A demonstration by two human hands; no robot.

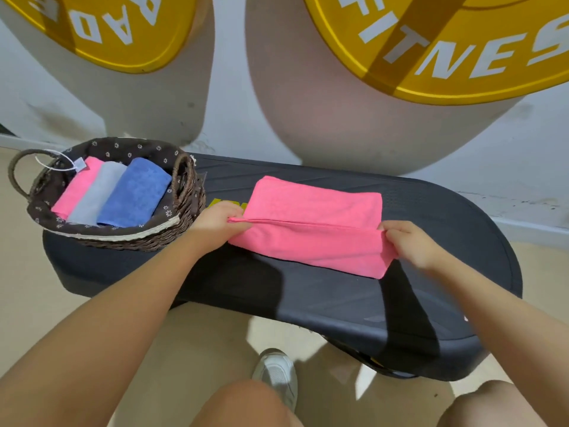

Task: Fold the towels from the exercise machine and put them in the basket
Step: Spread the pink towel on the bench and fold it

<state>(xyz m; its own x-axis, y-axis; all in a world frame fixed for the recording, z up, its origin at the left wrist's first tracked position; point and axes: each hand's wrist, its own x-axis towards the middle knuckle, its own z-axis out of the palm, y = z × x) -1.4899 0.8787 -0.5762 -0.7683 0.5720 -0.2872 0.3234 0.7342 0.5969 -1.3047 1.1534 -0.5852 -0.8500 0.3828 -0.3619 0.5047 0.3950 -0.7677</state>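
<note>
Black platform [308,297] bears 1 basket [129,238] with 3 folded towels; left hand [217,224] and right hand [409,241] pinch 1 pink towel [311,223].

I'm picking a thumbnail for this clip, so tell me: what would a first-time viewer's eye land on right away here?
Most likely the bright pink towel spread on the black platform, with the left hand and right hand pinching its ends mid-fold. Next, the big yellow discs with white lettering looming across the top. Then the wicker basket at left, holding folded pink, grey and blue towels side by side.
</note>
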